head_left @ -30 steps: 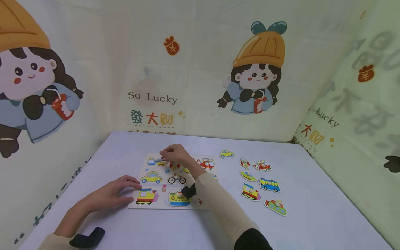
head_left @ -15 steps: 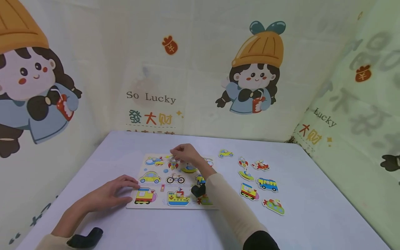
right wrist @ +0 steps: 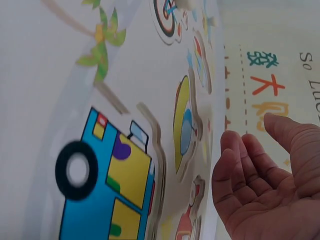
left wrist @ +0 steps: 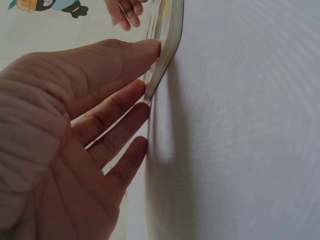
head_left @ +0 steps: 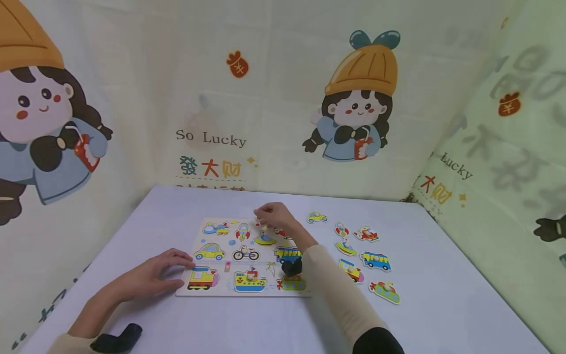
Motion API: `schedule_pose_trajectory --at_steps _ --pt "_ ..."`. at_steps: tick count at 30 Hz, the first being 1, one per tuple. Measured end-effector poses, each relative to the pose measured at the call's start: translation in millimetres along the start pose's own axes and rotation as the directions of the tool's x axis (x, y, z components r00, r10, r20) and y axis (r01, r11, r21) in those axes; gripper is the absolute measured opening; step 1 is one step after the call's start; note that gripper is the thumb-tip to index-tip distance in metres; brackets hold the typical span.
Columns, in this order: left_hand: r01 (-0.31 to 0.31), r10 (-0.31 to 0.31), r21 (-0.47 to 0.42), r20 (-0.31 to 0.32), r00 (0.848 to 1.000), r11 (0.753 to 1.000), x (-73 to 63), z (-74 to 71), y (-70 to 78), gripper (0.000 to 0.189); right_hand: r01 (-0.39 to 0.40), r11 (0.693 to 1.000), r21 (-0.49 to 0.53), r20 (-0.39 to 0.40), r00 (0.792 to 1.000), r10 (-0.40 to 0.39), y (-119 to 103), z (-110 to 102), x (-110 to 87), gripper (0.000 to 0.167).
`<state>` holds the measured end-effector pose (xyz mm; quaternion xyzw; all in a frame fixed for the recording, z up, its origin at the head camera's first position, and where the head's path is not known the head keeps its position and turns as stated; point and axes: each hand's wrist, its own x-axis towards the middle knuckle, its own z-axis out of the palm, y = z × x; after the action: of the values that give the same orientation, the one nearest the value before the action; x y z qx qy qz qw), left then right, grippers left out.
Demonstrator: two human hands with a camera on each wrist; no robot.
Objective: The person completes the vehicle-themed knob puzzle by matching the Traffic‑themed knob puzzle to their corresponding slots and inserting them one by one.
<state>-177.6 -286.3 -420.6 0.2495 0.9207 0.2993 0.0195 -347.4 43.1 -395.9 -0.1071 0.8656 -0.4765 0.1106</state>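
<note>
A wooden picture puzzle board (head_left: 227,293) lies flat on the table, with pictures of vehicles in shallow cut-outs. My left hand (head_left: 150,273) touches its left edge with extended fingers; in the left wrist view, the thumb and fingertips (left wrist: 142,112) meet the board's edge. Over the far right part of the board hovers my right hand (head_left: 277,218), fingers loosely bent and thumb apart, holding nothing in the right wrist view. A bicycle piece (head_left: 246,253) and a ship piece (head_left: 250,282) sit in the board. The bus cut-out (right wrist: 132,172) shows bare recess walls.
Right of the board lie loose knobbed pieces: a yellow car (head_left: 317,217), a rocket (head_left: 341,229), a helicopter (head_left: 366,234), a flying saucer (head_left: 346,248), a blue bus (head_left: 376,261), a train (head_left: 352,271) partly behind the right sleeve, and a green submarine (head_left: 384,292). Printed cloth hangs behind the table.
My right hand has moved rightward along the board's far edge, uncovering the airplane, rocket and flying saucer pictures. The left hand stays at the board's left edge.
</note>
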Motion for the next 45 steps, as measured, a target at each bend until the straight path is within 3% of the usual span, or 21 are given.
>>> schedule_pose_trajectory --at_steps 25,45 --pt "-0.012 0.012 0.006 -0.013 1.000 1.000 0.8 -2.0 -0.9 0.042 -0.063 0.998 -0.002 -0.136 0.989 0.062 23 -58 -4.2 0.037" --pt "-0.002 0.002 -0.016 -0.003 1.000 1.000 0.4 -2.2 -4.6 0.040 -0.143 0.988 -0.055 -0.250 0.960 0.125 57 -98 -13.9 0.034"
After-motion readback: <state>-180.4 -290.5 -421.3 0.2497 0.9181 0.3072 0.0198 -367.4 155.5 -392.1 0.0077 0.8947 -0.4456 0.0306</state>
